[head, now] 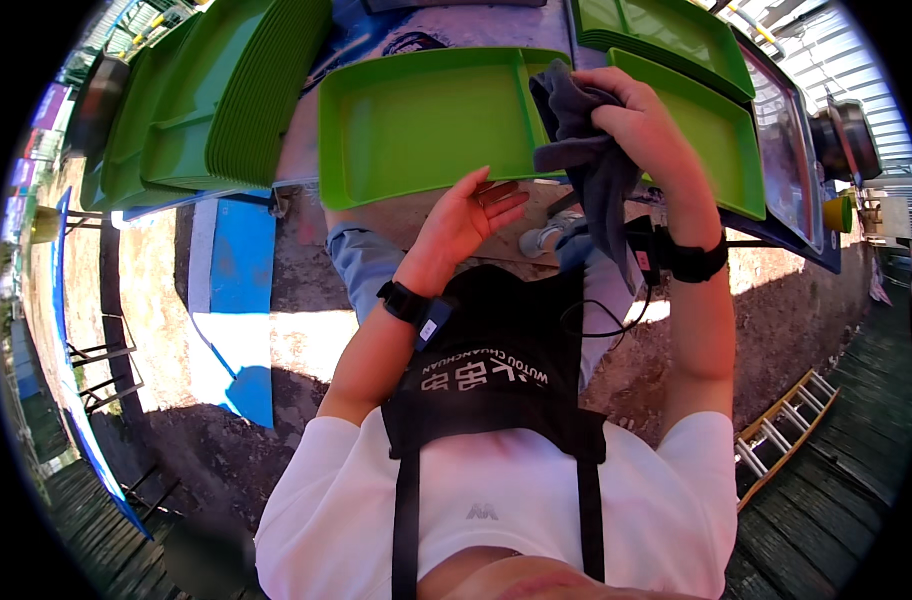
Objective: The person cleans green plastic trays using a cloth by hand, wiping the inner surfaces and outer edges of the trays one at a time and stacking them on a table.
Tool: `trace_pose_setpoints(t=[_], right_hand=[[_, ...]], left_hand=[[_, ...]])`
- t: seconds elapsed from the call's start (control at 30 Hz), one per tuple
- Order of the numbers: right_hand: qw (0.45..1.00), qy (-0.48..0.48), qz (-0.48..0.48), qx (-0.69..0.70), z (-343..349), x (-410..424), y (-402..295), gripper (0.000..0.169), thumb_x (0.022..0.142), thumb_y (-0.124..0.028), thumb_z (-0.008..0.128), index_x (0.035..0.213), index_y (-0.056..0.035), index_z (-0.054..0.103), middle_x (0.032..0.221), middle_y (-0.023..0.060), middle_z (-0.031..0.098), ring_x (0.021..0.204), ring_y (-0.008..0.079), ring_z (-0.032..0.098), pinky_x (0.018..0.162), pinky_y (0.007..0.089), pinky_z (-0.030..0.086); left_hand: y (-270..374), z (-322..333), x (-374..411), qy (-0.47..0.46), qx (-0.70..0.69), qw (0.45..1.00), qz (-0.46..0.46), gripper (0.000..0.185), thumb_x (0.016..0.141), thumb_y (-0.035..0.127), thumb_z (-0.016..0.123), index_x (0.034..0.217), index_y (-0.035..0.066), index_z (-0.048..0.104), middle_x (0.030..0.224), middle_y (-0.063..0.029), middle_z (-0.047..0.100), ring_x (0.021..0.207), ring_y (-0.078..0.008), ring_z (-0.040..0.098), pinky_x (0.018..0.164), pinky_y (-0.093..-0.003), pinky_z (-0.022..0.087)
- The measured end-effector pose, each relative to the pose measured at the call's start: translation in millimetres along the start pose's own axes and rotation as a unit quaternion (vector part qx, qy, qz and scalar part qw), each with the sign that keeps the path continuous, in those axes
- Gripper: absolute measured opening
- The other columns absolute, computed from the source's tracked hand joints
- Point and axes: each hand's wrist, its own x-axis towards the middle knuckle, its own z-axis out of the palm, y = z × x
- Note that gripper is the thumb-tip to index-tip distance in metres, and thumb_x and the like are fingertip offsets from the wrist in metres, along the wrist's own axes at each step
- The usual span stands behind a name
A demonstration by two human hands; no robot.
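My right hand grips a crumpled dark grey cloth, which hangs over the right end of a green plastic tray. This tray has a divider near its right side and lies before me on the table. My left hand is empty, palm turned up and fingers apart, just in front of the tray's near edge; whether it touches the rim I cannot tell. To the right of the cloth lies a second green tray, partly hidden by my right hand and forearm.
A tall stack of green trays leans at the left, and more trays are stacked at the back right. A cable dangles from my right wrist device. A ladder lies on the floor at the right.
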Motion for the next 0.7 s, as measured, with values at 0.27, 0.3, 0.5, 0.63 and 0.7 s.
trace_pose_setpoints(t=[0.27,0.3,0.5,0.63,0.7], right_hand=[[0.892,-0.052,-0.086,-0.440,80,45,87,0.061,0.087,-0.029,0.059,0.142,-0.0074,0.045,0.149,0.0173,0.039,0.142,0.0356,0.029,0.114,0.0491,0.027],[0.858,-0.089,-0.076,-0.500,92,43,88,0.061,0.088,-0.032,0.060,0.143,-0.0075,0.044,0.151,0.0174,0.037,0.144,0.0355,0.026,0.115,0.0513,0.025],[0.786,-0.178,-0.037,-0.590,99,61,73,0.065,0.094,-0.047,0.049,0.140,-0.0019,0.046,0.151,0.0169,0.037,0.143,0.0338,0.029,0.114,0.0488,0.027],[0.783,-0.164,-0.062,-0.597,95,71,73,0.058,0.091,-0.038,0.052,0.136,-0.0010,0.050,0.145,0.0169,0.045,0.133,0.0334,0.040,0.106,0.0459,0.036],[0.784,-0.135,-0.060,-0.602,98,79,75,0.055,0.088,-0.031,0.054,0.133,-0.0004,0.052,0.138,0.0172,0.049,0.126,0.0335,0.046,0.102,0.0456,0.040]], left_hand=[[40,-42,-59,0.151,0.071,0.967,0.193,0.046,0.095,0.028,0.061,0.131,0.002,0.048,0.127,-0.0183,0.054,0.118,-0.0380,0.056,0.095,-0.0491,0.050],[49,-48,-65,0.201,0.112,0.944,0.238,0.046,0.094,0.024,0.062,0.131,0.002,0.048,0.126,-0.0179,0.055,0.118,-0.0369,0.056,0.094,-0.0485,0.051],[95,-66,-76,0.325,0.347,0.769,0.428,0.048,0.085,0.000,0.057,0.132,-0.002,0.049,0.120,-0.0117,0.059,0.109,-0.0217,0.057,0.090,-0.0338,0.049],[118,-86,-68,0.241,0.447,0.757,0.411,0.054,0.079,-0.007,0.052,0.134,-0.002,0.052,0.120,-0.0099,0.062,0.103,-0.0138,0.058,0.086,-0.0241,0.046],[122,-83,-66,0.235,0.418,0.782,0.398,0.058,0.077,-0.009,0.050,0.134,-0.001,0.053,0.119,-0.0094,0.062,0.099,-0.0117,0.058,0.083,-0.0222,0.045]])
